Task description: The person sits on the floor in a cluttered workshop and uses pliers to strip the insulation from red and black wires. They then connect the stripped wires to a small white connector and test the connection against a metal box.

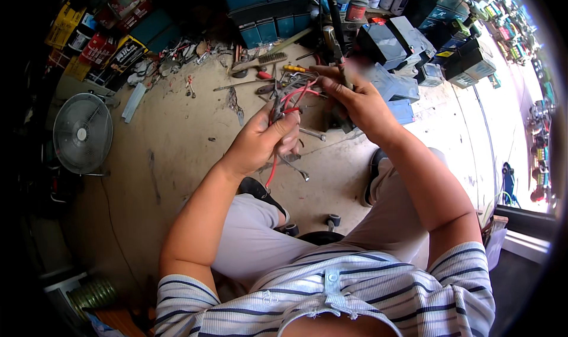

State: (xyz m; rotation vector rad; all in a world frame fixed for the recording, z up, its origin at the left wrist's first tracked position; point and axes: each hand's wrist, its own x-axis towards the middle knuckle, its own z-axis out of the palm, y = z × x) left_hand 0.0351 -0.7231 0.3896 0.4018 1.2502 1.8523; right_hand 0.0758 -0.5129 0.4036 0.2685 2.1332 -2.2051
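Note:
My left hand (263, 137) is closed around a red cable (303, 87), which loops up above my fist. A red tail of it hangs below, and a dark metal piece sticks up beside my thumb. My right hand (361, 103) is curled at the lower end of a long black tool handle (335, 26), which reaches up to the far edge. What lies under its fingers is partly hidden and blurred. Close to both hands on the floor are a wire brush (267, 61), a yellow-handled screwdriver (295, 68) and a wrench (312, 134).
A round fan (83, 133) stands at the left. Several batteries (387, 41) sit on the floor at the far right, with bottles (357, 5) behind. Teal-and-black batteries (266, 26) are stacked at the back. Loose metal parts (151, 68) lie at the far left.

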